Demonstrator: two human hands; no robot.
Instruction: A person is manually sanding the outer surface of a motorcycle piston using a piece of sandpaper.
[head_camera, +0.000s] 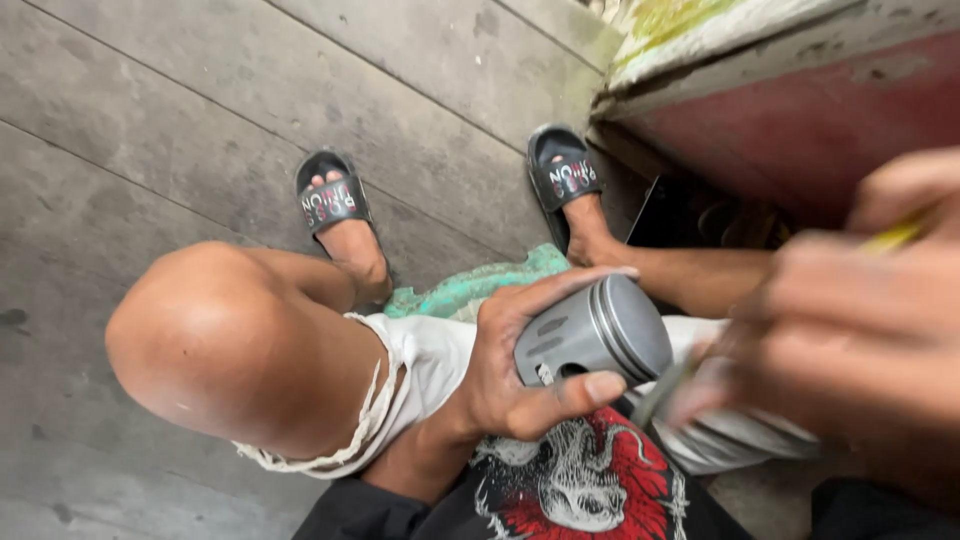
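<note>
Gripping a grey metal piston (590, 335) at lower centre, the left hand (520, 370) wraps it firmly; the blurred right hand (850, 330) pinches a yellow-handled tool (895, 237) whose tip could slip and gouge its ring grooves.

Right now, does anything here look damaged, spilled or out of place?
Only small things. The hem of the white shorts is frayed, with loose threads hanging. The right hand is too blurred to judge. The metal piston in the left hand shows no visible damage, and nothing is spilled.
</note>
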